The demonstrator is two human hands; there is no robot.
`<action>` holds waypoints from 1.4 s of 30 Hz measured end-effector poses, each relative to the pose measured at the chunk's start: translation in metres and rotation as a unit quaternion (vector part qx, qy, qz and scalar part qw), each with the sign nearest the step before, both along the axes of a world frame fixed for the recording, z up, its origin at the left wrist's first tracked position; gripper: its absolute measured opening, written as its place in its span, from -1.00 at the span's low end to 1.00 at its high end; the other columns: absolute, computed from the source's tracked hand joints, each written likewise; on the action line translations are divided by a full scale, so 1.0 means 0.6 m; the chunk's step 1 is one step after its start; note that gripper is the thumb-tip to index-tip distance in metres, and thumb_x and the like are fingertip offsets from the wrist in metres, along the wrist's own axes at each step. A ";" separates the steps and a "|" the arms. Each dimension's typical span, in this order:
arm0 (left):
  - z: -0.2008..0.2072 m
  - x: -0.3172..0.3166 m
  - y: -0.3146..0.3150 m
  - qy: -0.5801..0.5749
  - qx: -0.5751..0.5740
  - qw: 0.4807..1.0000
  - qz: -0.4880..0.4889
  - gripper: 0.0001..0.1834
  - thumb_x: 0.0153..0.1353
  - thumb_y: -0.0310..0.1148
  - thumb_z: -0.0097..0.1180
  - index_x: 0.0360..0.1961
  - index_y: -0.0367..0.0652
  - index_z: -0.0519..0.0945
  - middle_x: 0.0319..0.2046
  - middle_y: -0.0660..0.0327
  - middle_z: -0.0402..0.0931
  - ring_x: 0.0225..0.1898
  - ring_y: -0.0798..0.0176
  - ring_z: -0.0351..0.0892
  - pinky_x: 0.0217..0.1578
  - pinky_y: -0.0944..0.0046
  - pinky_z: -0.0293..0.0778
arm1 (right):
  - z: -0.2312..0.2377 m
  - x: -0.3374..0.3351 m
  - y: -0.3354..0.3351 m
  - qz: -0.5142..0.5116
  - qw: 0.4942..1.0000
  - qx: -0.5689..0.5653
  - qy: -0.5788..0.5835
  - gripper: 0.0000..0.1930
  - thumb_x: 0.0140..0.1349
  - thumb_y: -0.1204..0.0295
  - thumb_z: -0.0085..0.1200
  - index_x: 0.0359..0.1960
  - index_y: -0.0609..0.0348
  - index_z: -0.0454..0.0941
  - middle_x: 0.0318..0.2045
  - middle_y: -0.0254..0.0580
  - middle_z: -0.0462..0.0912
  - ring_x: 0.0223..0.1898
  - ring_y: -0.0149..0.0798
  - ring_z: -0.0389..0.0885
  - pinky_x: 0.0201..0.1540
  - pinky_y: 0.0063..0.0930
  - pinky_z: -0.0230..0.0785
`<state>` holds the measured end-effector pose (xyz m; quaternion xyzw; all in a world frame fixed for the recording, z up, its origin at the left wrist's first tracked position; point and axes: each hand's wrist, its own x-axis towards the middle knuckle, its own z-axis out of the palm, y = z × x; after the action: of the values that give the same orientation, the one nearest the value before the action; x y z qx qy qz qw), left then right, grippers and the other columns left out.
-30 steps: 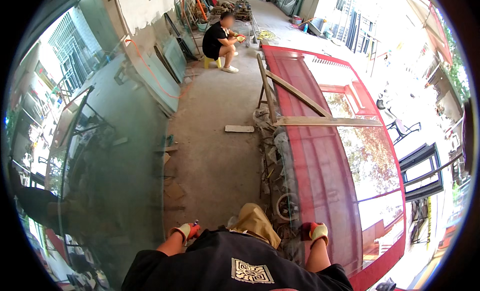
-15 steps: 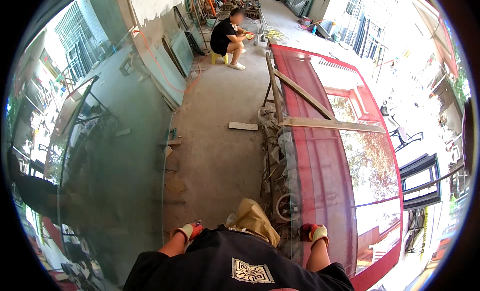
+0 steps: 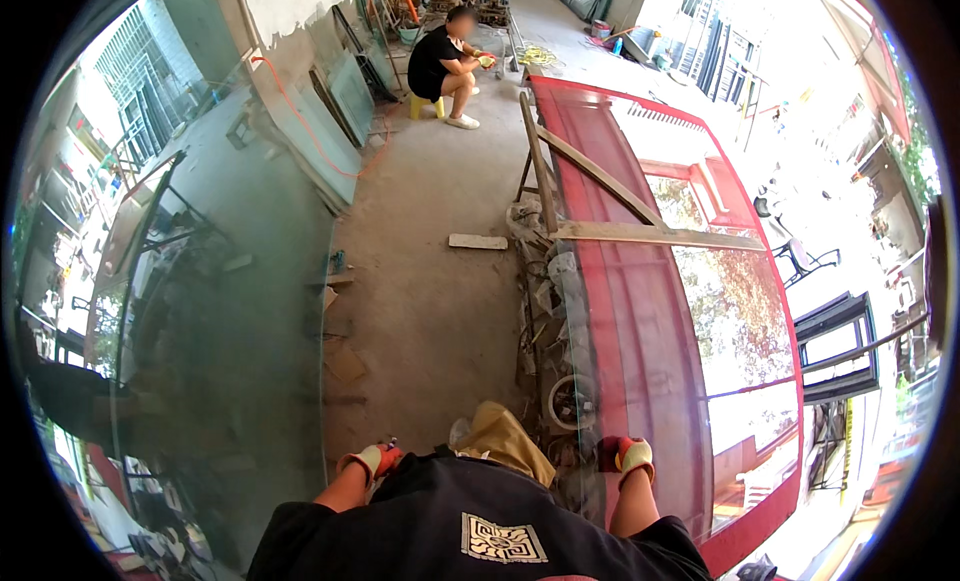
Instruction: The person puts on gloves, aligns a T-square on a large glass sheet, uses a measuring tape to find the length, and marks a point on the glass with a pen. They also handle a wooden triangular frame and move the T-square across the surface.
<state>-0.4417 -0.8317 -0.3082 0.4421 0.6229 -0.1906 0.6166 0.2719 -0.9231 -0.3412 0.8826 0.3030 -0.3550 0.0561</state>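
Note:
My left hand (image 3: 374, 461), in a red and cream work glove, is low beside the near edge of a large upright glass sheet (image 3: 240, 341). Its fingers are closed, with a small dark bit at their tips that I cannot make out. My right hand (image 3: 630, 455), gloved alike, is at the near left part of a long glass pane (image 3: 640, 341) with red framing. Those fingers look curled; what they hold, if anything, is hidden. Tan cloth (image 3: 505, 441) bulges out in front of my black shirt, between the hands.
A wooden brace frame (image 3: 650, 235) lies against the red pane. A white block (image 3: 478, 242) is on the concrete floor ahead. Farther off, a person (image 3: 445, 71) in gloves sits on a yellow stool (image 3: 424, 107). Glass panels (image 3: 345, 96) and an orange hose (image 3: 300, 116) line the left wall.
The whole view has shifted slightly, with the scene moving a little left and up. Both hands stay in nearly the same places; the right glove has turned slightly.

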 end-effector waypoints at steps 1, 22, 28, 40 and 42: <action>-0.051 -0.009 -0.010 -0.014 0.016 0.999 -0.030 -0.56 0.47 -0.03 -0.04 0.15 -0.04 0.64 0.01 -0.02 0.63 -0.04 -0.06 0.62 0.00 0.04 0.50 | -0.014 0.023 -0.010 0.043 0.998 -0.043 -0.025 -0.64 0.32 0.19 -0.02 -0.01 0.10 0.65 0.01 0.00 0.76 0.18 -0.01 0.63 0.20 -0.31 0.43; 0.036 0.028 0.064 -0.032 0.046 0.997 0.054 -0.56 0.34 0.00 0.11 -0.23 -0.25 0.64 -0.47 0.09 0.60 -0.48 0.12 0.55 -0.35 0.10 0.48 | 0.030 -0.017 0.006 0.353 0.923 -0.094 -0.124 -0.64 0.31 0.26 -0.11 -0.09 0.12 0.70 -0.03 -0.02 0.77 0.18 0.09 0.63 0.21 -0.26 0.44; -0.095 -0.009 0.029 -0.077 0.136 0.984 -0.084 -0.42 0.40 0.09 -0.04 0.08 -0.21 0.65 -0.31 -0.01 0.66 -0.37 -0.03 0.61 -0.22 -0.01 0.52 | 0.008 0.010 -0.020 0.031 0.996 -0.079 0.005 -0.64 0.35 0.22 -0.10 0.03 0.03 0.64 0.12 -0.07 0.71 0.28 -0.04 0.55 0.32 -0.31 0.32; 0.021 0.002 0.142 -0.013 0.024 0.999 0.018 -0.43 0.39 0.12 0.04 0.01 -0.21 0.67 -0.33 0.07 0.69 -0.35 0.11 0.63 -0.27 0.09 0.52 | -0.009 -0.021 -0.002 -0.108 0.994 0.013 0.022 -0.69 0.41 0.20 -0.15 -0.13 0.02 0.63 -0.07 -0.19 0.73 0.12 -0.16 0.60 0.15 -0.39 0.34; 0.004 -0.005 0.171 -0.009 0.041 0.999 0.019 -0.45 0.41 0.10 0.06 0.04 -0.20 0.65 -0.32 0.10 0.68 -0.38 0.13 0.61 -0.24 0.10 0.55 | -0.021 -0.022 -0.001 -0.128 0.990 -0.001 0.052 -0.69 0.42 0.21 -0.17 -0.11 -0.01 0.64 -0.04 -0.24 0.73 0.13 -0.17 0.60 0.17 -0.39 0.34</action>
<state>-0.4449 -0.7289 -0.3059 0.4567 0.6330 -0.1489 0.6070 0.2587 -0.9234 -0.3539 0.8943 0.1896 -0.4052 -0.0050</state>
